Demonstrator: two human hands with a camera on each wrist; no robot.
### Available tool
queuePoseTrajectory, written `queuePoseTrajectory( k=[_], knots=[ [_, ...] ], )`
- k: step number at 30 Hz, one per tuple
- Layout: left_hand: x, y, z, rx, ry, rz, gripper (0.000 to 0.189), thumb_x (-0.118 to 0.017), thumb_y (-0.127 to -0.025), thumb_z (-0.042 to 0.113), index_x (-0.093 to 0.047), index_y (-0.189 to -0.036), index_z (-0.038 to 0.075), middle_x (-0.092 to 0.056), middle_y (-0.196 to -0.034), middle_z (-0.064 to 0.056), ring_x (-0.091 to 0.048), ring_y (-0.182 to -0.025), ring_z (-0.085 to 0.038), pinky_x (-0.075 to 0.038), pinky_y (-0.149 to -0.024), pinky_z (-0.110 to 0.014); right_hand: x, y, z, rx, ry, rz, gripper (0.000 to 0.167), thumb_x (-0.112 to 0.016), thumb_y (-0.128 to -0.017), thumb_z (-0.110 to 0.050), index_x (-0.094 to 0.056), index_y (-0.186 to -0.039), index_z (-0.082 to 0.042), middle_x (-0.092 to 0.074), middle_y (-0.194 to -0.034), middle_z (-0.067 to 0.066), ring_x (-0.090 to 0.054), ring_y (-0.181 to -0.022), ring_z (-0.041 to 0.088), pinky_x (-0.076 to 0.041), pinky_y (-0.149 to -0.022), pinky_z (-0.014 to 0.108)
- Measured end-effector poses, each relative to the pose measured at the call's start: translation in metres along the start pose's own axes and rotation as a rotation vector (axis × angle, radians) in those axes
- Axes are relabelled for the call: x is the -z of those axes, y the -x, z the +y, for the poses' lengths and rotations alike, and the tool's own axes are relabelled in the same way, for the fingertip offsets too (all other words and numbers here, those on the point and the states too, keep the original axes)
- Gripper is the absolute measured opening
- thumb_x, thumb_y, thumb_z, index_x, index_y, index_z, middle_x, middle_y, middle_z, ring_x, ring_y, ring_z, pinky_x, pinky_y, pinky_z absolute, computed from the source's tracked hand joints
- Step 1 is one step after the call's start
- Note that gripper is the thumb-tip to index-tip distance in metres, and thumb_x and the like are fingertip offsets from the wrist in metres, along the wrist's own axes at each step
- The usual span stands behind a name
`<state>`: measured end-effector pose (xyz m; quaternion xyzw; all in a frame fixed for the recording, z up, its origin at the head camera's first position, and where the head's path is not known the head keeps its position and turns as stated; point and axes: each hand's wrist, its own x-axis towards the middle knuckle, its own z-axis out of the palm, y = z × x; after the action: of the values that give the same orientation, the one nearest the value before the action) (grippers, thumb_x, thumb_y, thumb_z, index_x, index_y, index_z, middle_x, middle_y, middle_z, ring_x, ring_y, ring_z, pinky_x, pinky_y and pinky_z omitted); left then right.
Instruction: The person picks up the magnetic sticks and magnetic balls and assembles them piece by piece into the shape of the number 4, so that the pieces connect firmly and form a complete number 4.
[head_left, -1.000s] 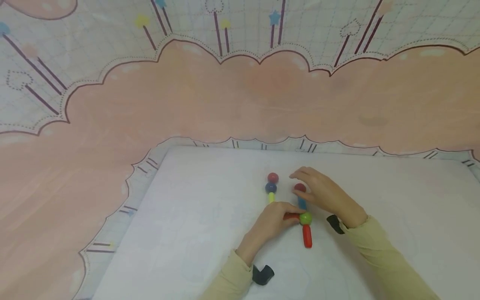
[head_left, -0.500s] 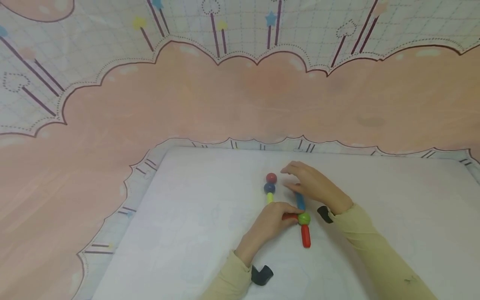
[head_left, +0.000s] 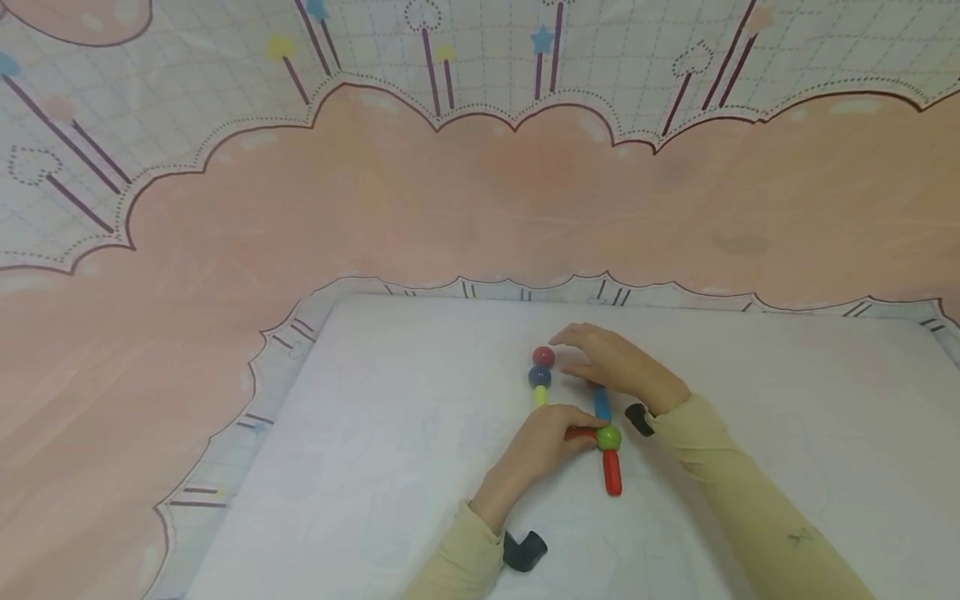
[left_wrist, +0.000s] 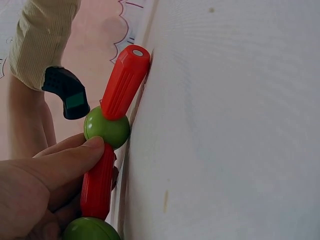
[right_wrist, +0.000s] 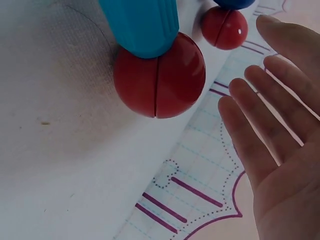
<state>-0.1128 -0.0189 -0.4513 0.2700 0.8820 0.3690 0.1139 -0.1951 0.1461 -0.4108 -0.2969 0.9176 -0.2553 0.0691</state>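
Note:
My left hand (head_left: 542,440) pinches a red rod (left_wrist: 97,185) between thumb and fingers. In the left wrist view this rod joins a green ball (left_wrist: 107,129) to a second green ball (left_wrist: 91,230) at the bottom edge. Another red rod (head_left: 612,473) sticks out from the first green ball toward the front. A blue rod (head_left: 602,404) runs from it to the back, ending in a red ball (right_wrist: 160,82). My right hand (head_left: 618,362) hovers over that end with loosely extended fingers and holds nothing. Its fingertips are near another red ball (head_left: 543,357) beside a blue ball (head_left: 539,377).
A yellow rod (head_left: 540,395) continues from the blue ball toward my left hand, which hides its near end. All pieces are on a white tabletop (head_left: 375,417). Behind it hangs a peach patterned cloth (head_left: 480,208). Black wrist pieces (head_left: 525,551) show below both sleeves.
My right hand has shifted left, from beside the blue rod's red ball to near the other red ball, now covering the first. My left hand keeps its pinch on the red rod.

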Motion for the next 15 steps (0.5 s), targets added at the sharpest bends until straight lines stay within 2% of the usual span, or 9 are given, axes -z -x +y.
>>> queuePoseTrajectory(
  k=[7, 15],
  knots=[
    [0.000, 0.000, -0.001, -0.012, -0.007, 0.004, 0.029, -0.073, -0.090, 0.018, -0.074, -0.119, 0.019, -0.074, -0.110, 0.010, -0.065, -0.103, -0.003, -0.048, -0.093, -0.015, -0.004, -0.008, 0.001, 0.000, -0.009, -0.014, 0.034, -0.068, -0.093, -0.010, -0.065, -0.127, -0.006, -0.063, -0.131, 0.010, -0.055, -0.126, 0.029, -0.044, -0.108, 0.047],
    [0.000, 0.000, -0.001, -0.035, -0.029, 0.011, 0.029, -0.073, -0.090, 0.017, -0.074, -0.118, 0.018, -0.074, -0.110, 0.009, -0.065, -0.102, -0.003, -0.048, -0.092, -0.015, -0.006, -0.018, 0.001, 0.016, -0.015, -0.024, 0.029, -0.066, -0.096, -0.014, -0.068, -0.124, -0.009, -0.065, -0.129, 0.008, -0.055, -0.126, 0.028, -0.043, -0.109, 0.047]
  ],
)
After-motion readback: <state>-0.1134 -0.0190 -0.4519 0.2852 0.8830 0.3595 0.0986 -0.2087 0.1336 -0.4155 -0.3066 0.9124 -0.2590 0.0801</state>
